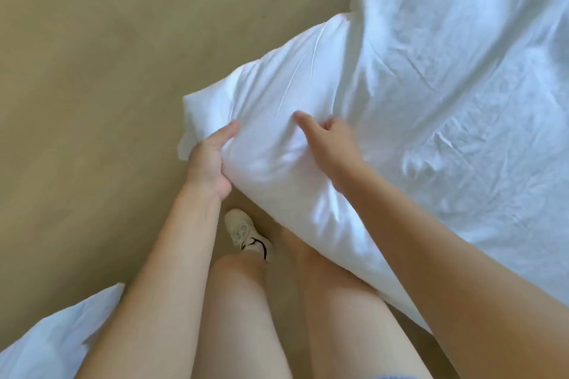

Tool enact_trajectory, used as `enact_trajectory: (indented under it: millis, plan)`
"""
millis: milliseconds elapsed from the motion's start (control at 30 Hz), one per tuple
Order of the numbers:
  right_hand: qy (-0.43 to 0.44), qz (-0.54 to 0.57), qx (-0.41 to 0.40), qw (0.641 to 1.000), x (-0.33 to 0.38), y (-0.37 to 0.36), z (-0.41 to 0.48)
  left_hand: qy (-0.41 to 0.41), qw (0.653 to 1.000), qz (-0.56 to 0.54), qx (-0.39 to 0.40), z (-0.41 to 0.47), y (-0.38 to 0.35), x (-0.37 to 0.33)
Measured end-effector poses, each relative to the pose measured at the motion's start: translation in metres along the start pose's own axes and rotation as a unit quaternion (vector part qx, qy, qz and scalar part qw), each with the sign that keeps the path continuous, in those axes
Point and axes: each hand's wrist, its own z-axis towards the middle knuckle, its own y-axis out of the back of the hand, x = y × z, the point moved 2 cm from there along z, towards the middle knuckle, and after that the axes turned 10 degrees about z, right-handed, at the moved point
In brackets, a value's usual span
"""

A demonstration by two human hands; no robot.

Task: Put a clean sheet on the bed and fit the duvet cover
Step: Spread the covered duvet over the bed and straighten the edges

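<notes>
L hand (209,163) grasps white duvet (308,86) corner, thumb on top; R hand (328,144) rests on it (blurred, can't tell grip).

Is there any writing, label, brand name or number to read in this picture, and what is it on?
No text can be read anywhere in this view.
On the white bedding: none; plain cloth, no tag or print shows.
On the shoe: only a dark curved mark near the ankle, too small and blurred to read as letters.

left grip (209,163) pinching duvet (308,71), thumb on top | right grip (329,144) curled (blurred)
</notes>
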Motion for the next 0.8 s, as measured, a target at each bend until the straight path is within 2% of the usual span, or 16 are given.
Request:
enact_trajectory:
  millis: [67, 100, 167, 200, 267, 333, 433, 500, 567, 600, 733, 800]
  plan:
    - [-0.030, -0.006, 0.007, 0.999, 0.003, -0.018, 0.002, 0.007, 0.999, 0.004, -0.049, -0.021, 0.027, 0.019]
    - [-0.040, -0.034, 0.005, 0.999, 0.000, -0.026, 0.005, 0.023, 0.995, 0.020, -0.099, -0.023, 0.038, 0.029]
    - [-0.043, -0.079, -0.031, 0.995, -0.007, -0.037, 0.014, 0.035, 0.977, 0.071, -0.200, -0.011, 0.048, 0.038]
    - [-0.046, -0.082, -0.058, 0.994, -0.010, -0.040, 0.020, 0.033, 0.972, 0.094, -0.212, -0.003, 0.048, 0.036]
    - [-0.051, -0.108, -0.101, 0.988, -0.012, -0.046, 0.034, 0.052, 0.968, 0.139, -0.200, 0.018, 0.046, 0.029]
    - [-0.058, -0.143, -0.128, 0.980, -0.009, -0.052, 0.038, 0.096, 0.954, 0.229, -0.166, 0.032, 0.051, 0.024]
    - [-0.038, -0.153, -0.145, 0.977, -0.005, -0.055, 0.019, 0.165, 0.883, 0.433, -0.077, 0.053, 0.060, 0.011]
    - [-0.016, -0.144, -0.154, 0.977, -0.002, -0.051, 0.003, 0.181, 0.835, 0.518, -0.026, 0.071, 0.054, -0.005]
    - [-0.002, -0.135, -0.162, 0.977, 0.002, -0.050, -0.007, 0.173, 0.783, 0.598, -0.007, 0.091, 0.041, -0.019]
    - [0.001, -0.133, -0.167, 0.977, 0.004, -0.053, -0.009, 0.176, 0.772, 0.611, -0.003, 0.098, 0.032, -0.024]
    - [-0.013, -0.122, -0.165, 0.979, 0.008, -0.062, -0.008, 0.206, 0.823, 0.529, 0.008, 0.124, 0.007, -0.025]
    - [-0.024, -0.112, -0.156, 0.981, 0.005, -0.062, -0.005, 0.139, 0.829, 0.542, 0.003, 0.138, 0.000, -0.025]
